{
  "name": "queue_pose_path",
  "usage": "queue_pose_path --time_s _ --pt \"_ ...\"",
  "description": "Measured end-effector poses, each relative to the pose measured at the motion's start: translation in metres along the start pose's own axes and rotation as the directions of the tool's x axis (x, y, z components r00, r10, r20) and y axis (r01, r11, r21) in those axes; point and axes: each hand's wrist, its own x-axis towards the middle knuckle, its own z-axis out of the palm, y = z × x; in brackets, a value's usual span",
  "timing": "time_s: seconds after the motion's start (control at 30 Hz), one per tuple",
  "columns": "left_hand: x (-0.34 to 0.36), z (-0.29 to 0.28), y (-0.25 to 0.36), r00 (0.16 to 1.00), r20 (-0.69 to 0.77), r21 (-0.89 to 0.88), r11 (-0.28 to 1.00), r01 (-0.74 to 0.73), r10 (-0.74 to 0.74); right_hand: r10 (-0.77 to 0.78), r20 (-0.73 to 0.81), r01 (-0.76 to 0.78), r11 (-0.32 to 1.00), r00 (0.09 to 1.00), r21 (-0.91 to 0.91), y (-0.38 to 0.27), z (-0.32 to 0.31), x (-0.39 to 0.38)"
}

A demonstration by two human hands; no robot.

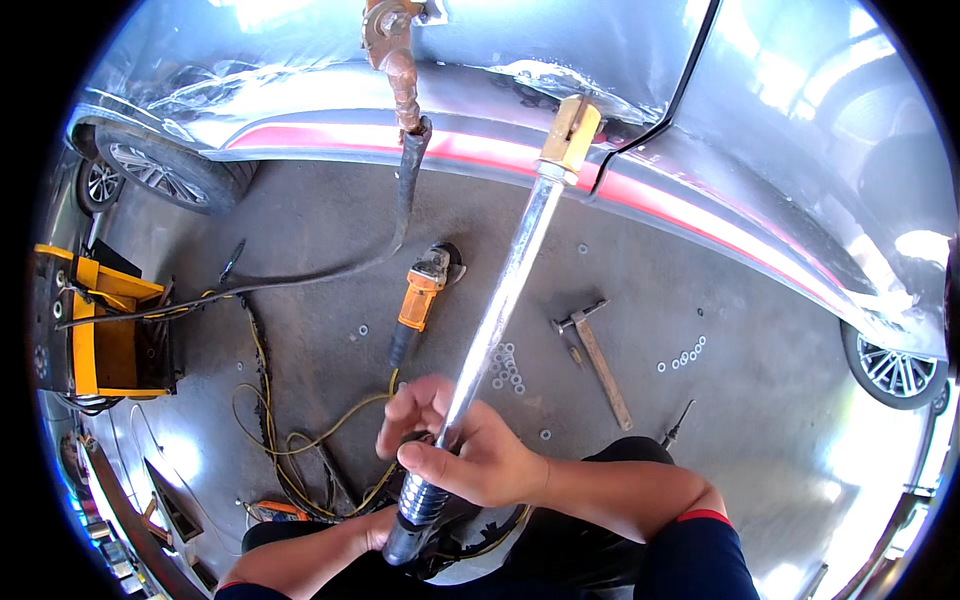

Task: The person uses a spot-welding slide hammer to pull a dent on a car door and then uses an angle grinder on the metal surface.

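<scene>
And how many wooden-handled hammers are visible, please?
1: the hammer lies on the floor, to the right of the metal rod; others may be hidden.

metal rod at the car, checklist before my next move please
1. Right hand placed: ok, curled about the metal rod.
2. Left hand grip: cannot tell, mostly hidden behind the handle.
3. Brass-coloured block touching car: cannot tell from this view.
4. Grinder set down: ok, on the floor.
5. Hammer set down: ok, near the washers.
6. Washers gathered: not ok, spread on the floor.
</scene>
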Motion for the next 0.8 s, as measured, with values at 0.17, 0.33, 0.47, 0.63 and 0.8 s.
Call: queue_pose_path --time_s 0.17,0.33,0.47,0.63,0.8 --pt "0.012 0.046 0.005 0.511 -0.695 0.123 0.784 -0.609 0.506 0.071 -0.067 -0.079 0.989 0.995 -0.123 -0.013 -0.013 0.002" --pt "-0.009 0.019 0.014 0.821 -0.309 0.151 0.877 -0.456 0.48 0.006 0.051 0.002 0.987 0.999 -0.159 -0.018 -0.011 -0.002" --pt "-0.024 0.006 0.004 0.98 0.108 -0.139 0.973 0.184 -0.17 0.033 0.072 -0.017 0.976 0.997 -0.217 -0.003 -0.009 -0.006" --pt "-0.018 0.009 0.009 0.985 0.145 -0.148 0.983 0.112 -0.09 0.03 0.068 -0.012 0.967 0.997 -0.256 -0.011 -0.007 -0.002" --pt "-0.012 0.02 0.019 0.985 0.154 -0.122 0.987 0.101 -0.081 0.05 0.08 -0.026 0.963 0.996 -0.267 -0.018 -0.007 -0.004"
